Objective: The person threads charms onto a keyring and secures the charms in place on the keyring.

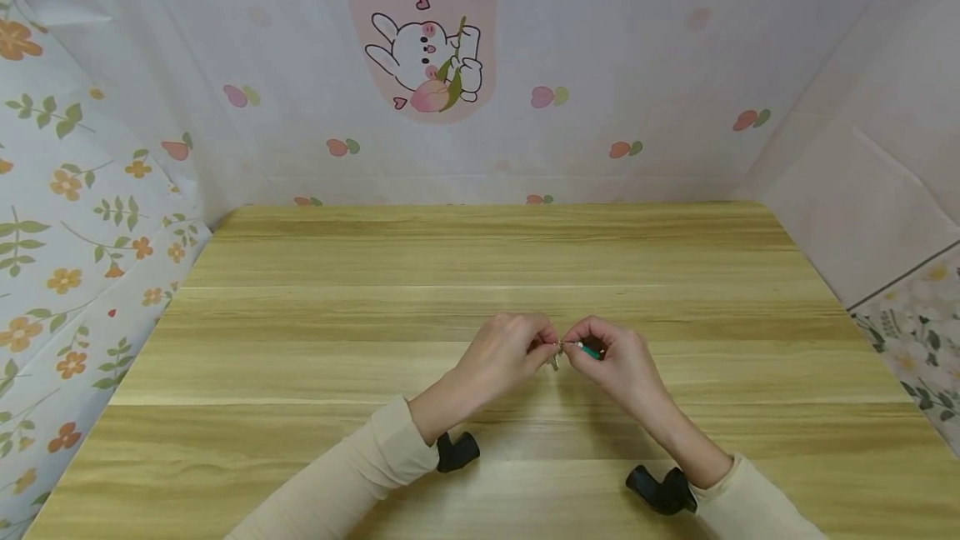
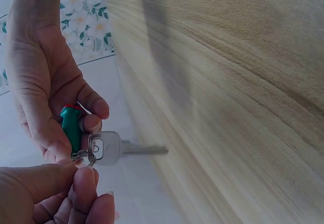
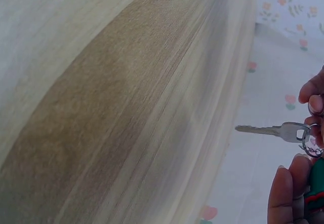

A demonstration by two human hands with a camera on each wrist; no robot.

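Note:
Close together above the table, both hands work at a small key ring (image 2: 92, 156). My left hand (image 1: 510, 348) pinches the ring between thumb and fingertip. A single silver key (image 3: 283, 131) hangs from it, its blade pointing down toward the tabletop. My right hand (image 1: 618, 361) pinches the short chain by the ring. Against that hand's curled fingers lies a green keychain charm (image 2: 72, 127) with red trim, partly covered by them. Fingertips hide part of the ring, so I cannot tell whether it is spread apart.
Below the hands lies a wood-grain table (image 1: 360, 315). Patterned cloth (image 1: 630, 48) hangs behind it and at both sides. A black wrist mount (image 1: 457, 451) sits by the left cuff, and another black mount (image 1: 660, 490) by the right.

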